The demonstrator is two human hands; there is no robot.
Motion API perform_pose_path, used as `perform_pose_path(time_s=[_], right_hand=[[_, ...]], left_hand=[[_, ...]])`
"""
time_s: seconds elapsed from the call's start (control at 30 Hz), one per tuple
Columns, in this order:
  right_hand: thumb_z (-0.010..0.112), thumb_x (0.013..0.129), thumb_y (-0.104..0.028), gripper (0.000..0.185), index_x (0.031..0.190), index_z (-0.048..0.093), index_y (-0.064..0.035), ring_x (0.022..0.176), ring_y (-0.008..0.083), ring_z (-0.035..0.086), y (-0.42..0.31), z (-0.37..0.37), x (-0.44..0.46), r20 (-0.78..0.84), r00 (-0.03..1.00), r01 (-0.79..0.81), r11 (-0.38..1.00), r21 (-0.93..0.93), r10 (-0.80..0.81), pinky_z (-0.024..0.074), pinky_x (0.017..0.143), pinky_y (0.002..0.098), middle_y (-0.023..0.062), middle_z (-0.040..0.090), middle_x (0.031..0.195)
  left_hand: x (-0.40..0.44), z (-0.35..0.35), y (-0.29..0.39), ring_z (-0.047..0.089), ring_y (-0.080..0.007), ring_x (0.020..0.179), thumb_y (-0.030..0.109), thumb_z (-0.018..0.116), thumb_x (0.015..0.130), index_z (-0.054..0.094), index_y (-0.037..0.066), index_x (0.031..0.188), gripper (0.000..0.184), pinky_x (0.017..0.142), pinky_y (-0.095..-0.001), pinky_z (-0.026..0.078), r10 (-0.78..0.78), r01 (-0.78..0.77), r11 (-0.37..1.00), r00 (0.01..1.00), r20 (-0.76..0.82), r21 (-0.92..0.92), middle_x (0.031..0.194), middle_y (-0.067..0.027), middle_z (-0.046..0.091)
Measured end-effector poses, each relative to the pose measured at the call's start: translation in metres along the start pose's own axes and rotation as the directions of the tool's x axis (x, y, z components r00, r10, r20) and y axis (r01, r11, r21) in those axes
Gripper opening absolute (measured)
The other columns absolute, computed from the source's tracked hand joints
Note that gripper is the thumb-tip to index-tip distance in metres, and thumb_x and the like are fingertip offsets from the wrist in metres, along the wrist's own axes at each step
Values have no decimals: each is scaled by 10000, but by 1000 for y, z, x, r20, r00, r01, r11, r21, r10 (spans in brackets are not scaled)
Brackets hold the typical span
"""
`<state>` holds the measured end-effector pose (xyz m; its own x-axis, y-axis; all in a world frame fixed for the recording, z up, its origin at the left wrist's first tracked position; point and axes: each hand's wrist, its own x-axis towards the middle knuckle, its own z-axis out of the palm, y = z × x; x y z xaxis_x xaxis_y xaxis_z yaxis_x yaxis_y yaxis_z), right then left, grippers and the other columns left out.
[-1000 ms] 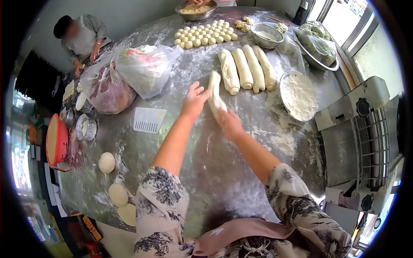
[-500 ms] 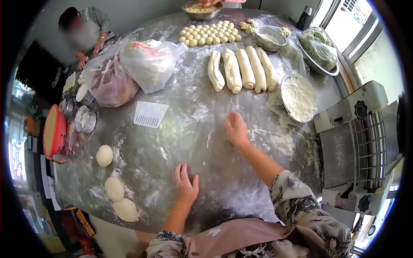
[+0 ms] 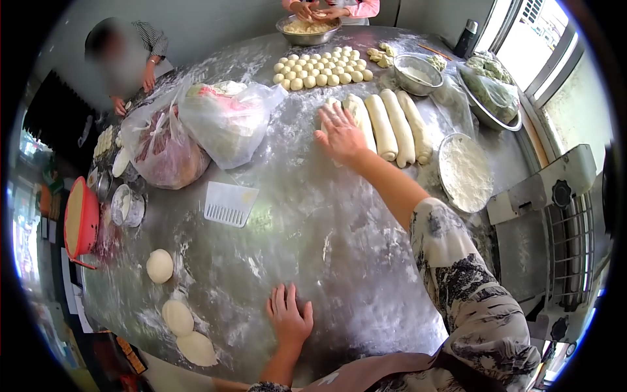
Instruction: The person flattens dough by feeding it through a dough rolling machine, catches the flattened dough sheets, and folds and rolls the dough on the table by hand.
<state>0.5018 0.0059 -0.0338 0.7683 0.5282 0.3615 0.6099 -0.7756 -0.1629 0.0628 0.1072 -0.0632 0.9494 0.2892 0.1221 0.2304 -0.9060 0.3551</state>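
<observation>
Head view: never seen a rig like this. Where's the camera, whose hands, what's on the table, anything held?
There is no robot here: a person works bare-handed, and the camera sits on their head, looking forward and down. So the arms reaching in from the bottom are the wearer's own.

The left hand is palm-down at the near side of the table, holding nothing visible. The right hand is spread over the leftmost of the dough rolls; I can't tell how hard it presses. Neither grips anything.

Also on the table: dough balls, flour, a scraper and bags. The pink sleeves across the table belong to someone else.
</observation>
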Motion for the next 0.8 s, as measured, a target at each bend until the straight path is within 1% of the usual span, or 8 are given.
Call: perform_pose_path(time_s=[0.03, 0.07, 0.1, 0.17, 0.5, 0.57, 0.67, 0.8], right_hand=[[297, 986, -495, 647, 1442, 332, -38, 1440, 277, 185, 13, 9, 6, 49, 999, -15, 997, -75, 19, 115, 1175, 410, 126, 305, 1516], [306, 976, -509, 672, 1459, 302, -42, 1446, 261, 168, 32, 13, 6, 233, 964, -98, 987, -125, 125, 106, 1176, 418, 113, 286, 1528], [318, 967, -511, 689, 1466, 281, -38, 1449, 254, 158, 47, 11, -3, 170, 962, -198, 975, -101, 213, 102, 1176, 430, 100, 266, 1540], [335, 955, -518, 720, 1474, 250, -27, 1449, 267, 155, 64, 15, -11, 137, 966, -210, 973, -93, 221, 111, 1175, 430, 111, 241, 1548], [350, 946, -516, 762, 1470, 212, 20, 1436, 307, 185, 44, 3, -41, 209, 910, -340, 934, -112, 357, 157, 1165, 413, 186, 231, 1535], [425, 928, -486, 778, 1449, 222, 55, 1409, 344, 228, 34, 1, -77, 157, 942, -276, 951, -140, 296, 161, 1161, 430, 224, 258, 1509], [496, 911, -420, 744, 1428, 263, 62, 1401, 360, 237, -3, -5, -164, 63, 954, -294, 956, -5, 293, 183, 1151, 457, 243, 271, 1496], [477, 912, -445, 716, 1416, 319, 39, 1403, 348, 250, -67, -49, -266, 231, 942, -250, 968, 1, 243, 172, 1154, 460, 215, 313, 1487]], left_hand=[[1, 1, 0, 419, -414, 1253, 328, 628, 808, 491, 55, 1320, 596, 1030, -571, 298, -4, 4, 1000, 1000, 7, 2, 1347, -220, 453], [2, 0, 0, 421, -413, 1252, 332, 626, 809, 494, 55, 1317, 593, 1028, -572, 299, -6, 6, 1000, 1000, 5, 4, 1345, -219, 455], [2, 0, 1, 423, -413, 1250, 335, 624, 809, 496, 56, 1314, 591, 1026, -573, 300, -9, 9, 1000, 1000, 5, 4, 1343, -217, 456], [3, 0, 0, 427, -411, 1247, 339, 622, 809, 502, 57, 1308, 585, 1021, -574, 304, -17, 17, 1000, 1000, 13, 9, 1339, -214, 460], [1, -4, 2, 420, -408, 1253, 298, 633, 798, 493, 42, 1302, 583, 1039, -556, 297, -15, 15, 1000, 1000, -4, -1, 1344, -218, 453], [-1, -4, 2, 430, -398, 1247, 304, 640, 798, 497, 50, 1299, 580, 1030, -553, 307, -12, 12, 1000, 1000, -25, -4, 1338, -211, 462], [-1, -6, 2, 449, -383, 1231, 317, 650, 800, 505, 66, 1291, 571, 1007, -549, 330, 3, -3, 1000, 998, -60, 1, 1324, -199, 480], [-4, -10, 2, 444, -370, 1237, 294, 660, 792, 507, 59, 1282, 564, 1019, -534, 322, 10, -13, 999, 995, -96, -36, 1324, -198, 475]])
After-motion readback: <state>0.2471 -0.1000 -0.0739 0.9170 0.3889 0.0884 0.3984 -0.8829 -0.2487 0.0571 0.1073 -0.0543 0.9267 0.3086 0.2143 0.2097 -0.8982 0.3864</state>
